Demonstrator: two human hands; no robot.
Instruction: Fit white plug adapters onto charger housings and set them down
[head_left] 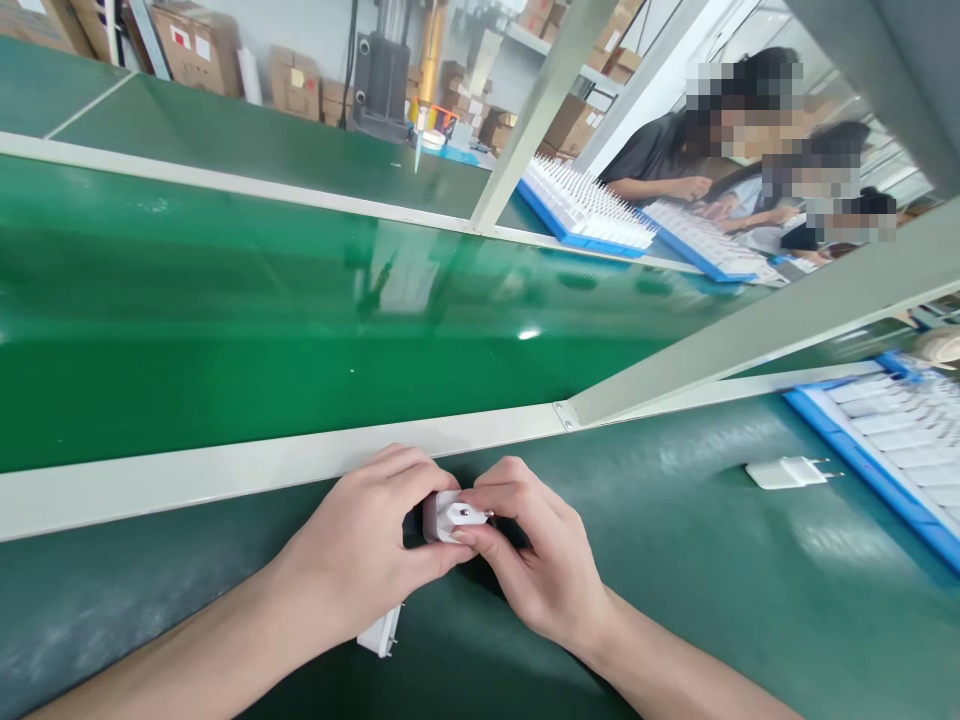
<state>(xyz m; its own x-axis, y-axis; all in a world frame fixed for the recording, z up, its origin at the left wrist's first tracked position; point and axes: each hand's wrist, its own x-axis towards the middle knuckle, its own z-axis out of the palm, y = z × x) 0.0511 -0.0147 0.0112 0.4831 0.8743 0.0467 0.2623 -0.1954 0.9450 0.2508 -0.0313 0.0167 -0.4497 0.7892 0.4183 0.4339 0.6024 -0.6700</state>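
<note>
Between my two hands is a white charger plug (444, 518), its pin end turned up toward me. My left hand (367, 540) is closed round the body, thumb below and fingers above. My right hand (536, 555) pinches the pin end between thumb and forefinger. Under my left wrist lies a second white plug (381, 632), partly hidden by the hand, with its pins pointing right. A third white plug (787, 473) rests on the green tabletop (675, 560) to the right, apart from both hands.
At the right edge, a blue tray (870, 460) holds rows of white plugs. A pale metal rail (285, 465) and a slanted post (712, 345) border the green belt (247, 390) ahead. Across it are further plug trays (592, 215), a press (382, 75) and several people at work.
</note>
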